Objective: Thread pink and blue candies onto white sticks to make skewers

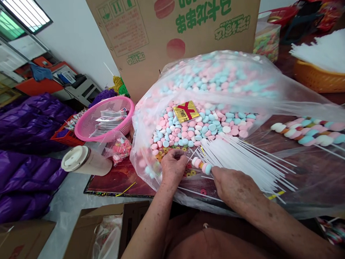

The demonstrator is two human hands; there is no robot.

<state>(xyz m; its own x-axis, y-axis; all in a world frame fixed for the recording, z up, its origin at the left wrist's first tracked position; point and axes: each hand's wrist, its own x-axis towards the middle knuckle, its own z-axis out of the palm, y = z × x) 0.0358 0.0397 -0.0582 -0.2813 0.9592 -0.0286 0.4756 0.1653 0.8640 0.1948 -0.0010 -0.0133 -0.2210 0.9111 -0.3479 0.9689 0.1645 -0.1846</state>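
Note:
My right hand (235,186) is closed round the near end of a marshmallow skewer (202,165), a white stick threaded with pink, white and blue pieces and an orange one. At the skewer's bare tip is my left hand (174,167), its thumb and fingers curled together; what they pinch, if anything, is hidden. Small gummy rings (191,173) in yellow, orange and red lie under and between the hands. Beyond them, loose pastel marshmallows (186,131) spill from a big clear plastic bag (165,82). A fan of white sticks (241,159) lies just past my right hand.
Finished-looking skewers (311,132) lie on the plastic at right. A gold twist-tie packet (186,111) rests on the marshmallows. At left stand a pink basket (103,103) and a lidded cup (85,161). A large cardboard box (158,39) rises behind; an orange basket (323,77) holds more sticks.

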